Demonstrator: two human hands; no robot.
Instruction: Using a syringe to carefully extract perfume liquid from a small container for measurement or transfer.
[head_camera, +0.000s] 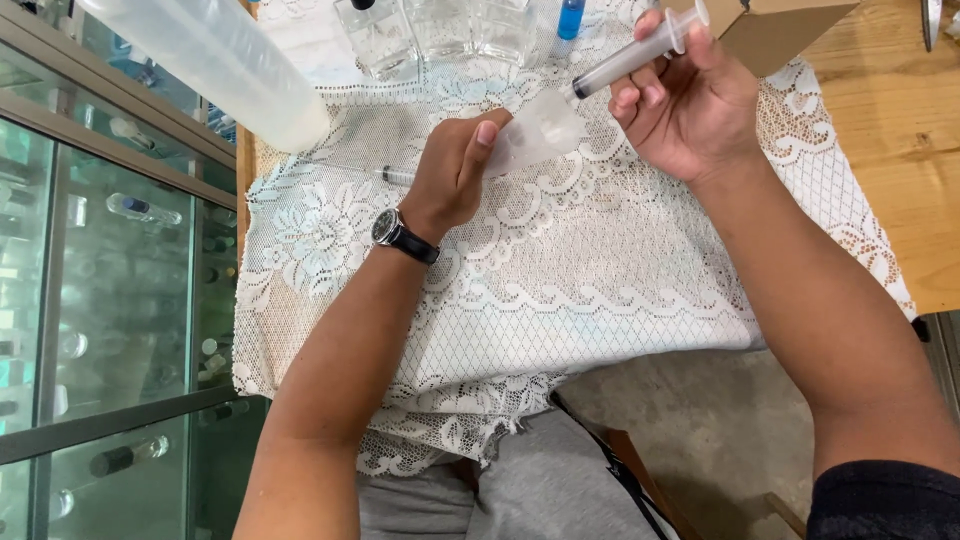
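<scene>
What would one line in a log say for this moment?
left hand: holds small clear bottle | right hand: holds syringe, tip at the bottle | surface: white lace cloth | nearby: glass bottles, cardboard box

Both forearms reach forward — left hand (455, 170) curled closed, right hand (690, 95) raised, fingers gripping.

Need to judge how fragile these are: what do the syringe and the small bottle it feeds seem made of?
Syringe: likely clear plastic, its dark plunger tip showing through the barrel. Small bottle in the left hand: frosted, translucent, probably soft plastic; frosted glass can't be excluded.
</scene>
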